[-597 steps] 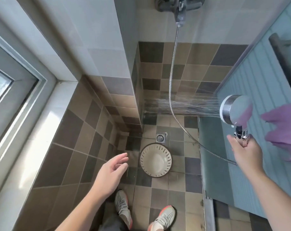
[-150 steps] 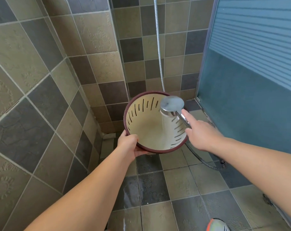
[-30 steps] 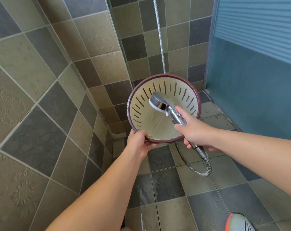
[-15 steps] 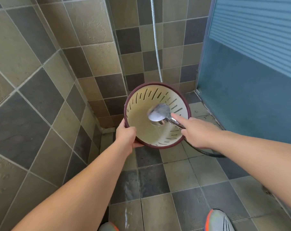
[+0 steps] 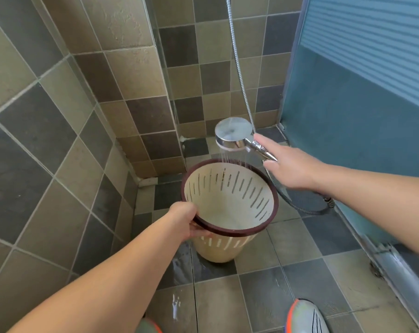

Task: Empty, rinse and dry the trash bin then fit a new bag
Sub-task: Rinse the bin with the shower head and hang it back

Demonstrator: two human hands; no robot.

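**Desk:** What is the object, and where does it sit?

**Photographer:** A cream plastic trash bin with a dark maroon rim and slotted walls [image 5: 230, 203] hangs tilted above the wet tiled shower floor [image 5: 299, 284], near the corner of the stall. It looks empty and, by its thin perforated walls, is judged light and fairly stiff, though likely slick while wet.

**Desk:** Which way does it point?

**Photographer:** Its long axis runs from mouth to base. The mouth tips up and toward the wearer; the narrower base points down and away, just off the floor.

**Desk:** Who holds it, and how?

**Photographer:** The person's left hand [image 5: 185, 221] clamps the near-left rim, with fingers curled beneath the lip. That thick rim seems the surest hold, since the tapered wet sides would slide.

**Desk:** And the other hand?

**Photographer:** The right hand [image 5: 287, 167] grips the handle of a round chrome shower head [image 5: 233, 135], index finger laid along it. The head hovers above the bin's far edge, spraying thin streams downward onto the rim. The hands are apart.

**Desk:** Surroundings?

**Photographer:** A ribbed metal hose [image 5: 242, 80] climbs the brown-and-grey tiled wall [image 5: 131, 68]; a blue frosted door [image 5: 360, 116] stands at right. A grey and orange sneaker [image 5: 304, 317] shows below.
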